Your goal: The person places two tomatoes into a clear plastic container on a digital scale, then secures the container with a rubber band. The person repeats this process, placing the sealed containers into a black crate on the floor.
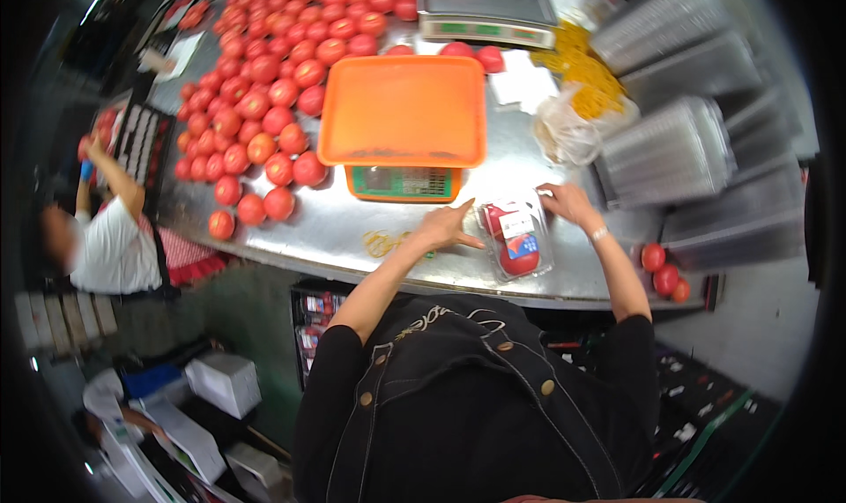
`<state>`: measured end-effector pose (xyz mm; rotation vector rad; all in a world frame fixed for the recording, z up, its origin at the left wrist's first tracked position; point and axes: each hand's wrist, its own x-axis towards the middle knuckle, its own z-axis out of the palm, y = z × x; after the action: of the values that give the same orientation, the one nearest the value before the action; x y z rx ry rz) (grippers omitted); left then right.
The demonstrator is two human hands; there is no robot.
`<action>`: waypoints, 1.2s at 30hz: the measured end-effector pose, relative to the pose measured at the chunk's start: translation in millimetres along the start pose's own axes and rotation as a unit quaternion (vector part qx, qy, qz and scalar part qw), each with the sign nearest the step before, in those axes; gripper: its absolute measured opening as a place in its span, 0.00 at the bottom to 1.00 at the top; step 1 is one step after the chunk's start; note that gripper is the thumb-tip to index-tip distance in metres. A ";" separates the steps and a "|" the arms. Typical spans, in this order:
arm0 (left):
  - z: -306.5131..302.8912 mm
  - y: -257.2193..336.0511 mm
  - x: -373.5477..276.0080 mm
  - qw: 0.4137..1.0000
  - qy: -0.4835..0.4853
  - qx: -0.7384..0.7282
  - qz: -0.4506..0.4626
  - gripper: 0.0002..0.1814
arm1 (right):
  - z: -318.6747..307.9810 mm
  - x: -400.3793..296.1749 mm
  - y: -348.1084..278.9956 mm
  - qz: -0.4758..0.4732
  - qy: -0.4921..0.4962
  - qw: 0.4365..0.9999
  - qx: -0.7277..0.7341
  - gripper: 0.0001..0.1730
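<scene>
A clear plastic clamshell pack (546,242) lies on the metal worktable, slightly tilted, with red tomatoes (519,262) inside. A white and blue label (522,246) bearing writing and a printed code is on its top. My left hand (444,229) is beside the pack's left side, thumb and forefinger spread apart, nothing held. At the upper right edge of the pack is my right hand (570,204), its fingertips at the plastic; whether they pinch it cannot be told. Just beyond the pack stands an orange scale (403,184) with an orange tray (403,109) on top.
Many loose tomatoes (264,70) cover the table's left and far side. Rubber bands (383,243) lie by my left forearm; more fill a plastic bag (568,129). Stacked clear containers (667,152) stand right. Another scale (488,30) is behind. A co-worker (119,245) is at left.
</scene>
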<state>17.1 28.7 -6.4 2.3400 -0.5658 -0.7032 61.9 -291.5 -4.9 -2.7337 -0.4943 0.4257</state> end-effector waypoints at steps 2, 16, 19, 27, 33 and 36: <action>10.1 2.8 -8.9 0.995 -0.039 -0.079 -0.037 0.55 | 29.0 -23.2 7.6 0.033 -0.048 0.997 0.042 0.21; 54.8 13.3 -69.3 0.663 0.172 -0.728 -0.034 0.39 | 51.4 -69.8 -131.7 0.221 -0.095 0.728 0.642 0.47; 59.6 -21.5 -120.0 0.559 0.241 -0.792 0.052 0.30 | 52.2 -57.0 -206.1 0.008 -0.123 0.793 0.597 0.47; 180.3 -163.6 -320.3 0.306 0.597 -0.734 -0.105 0.27 | 123.8 -28.5 -292.5 -0.222 -0.099 0.965 0.097 0.22; 265.4 -303.4 -384.9 0.197 0.690 -0.659 -0.227 0.33 | 158.0 -26.5 -295.9 -0.206 -0.072 0.973 -0.073 0.20; 338.2 -401.4 -400.6 0.205 0.659 -0.644 -0.330 0.35 | 160.8 -24.5 -300.5 -0.215 -0.060 0.970 -0.096 0.18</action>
<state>-408.8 385.9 -362.7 0.5088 1.3993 0.6472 -100.5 7.7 -33.6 -2.6780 -1.1860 0.4484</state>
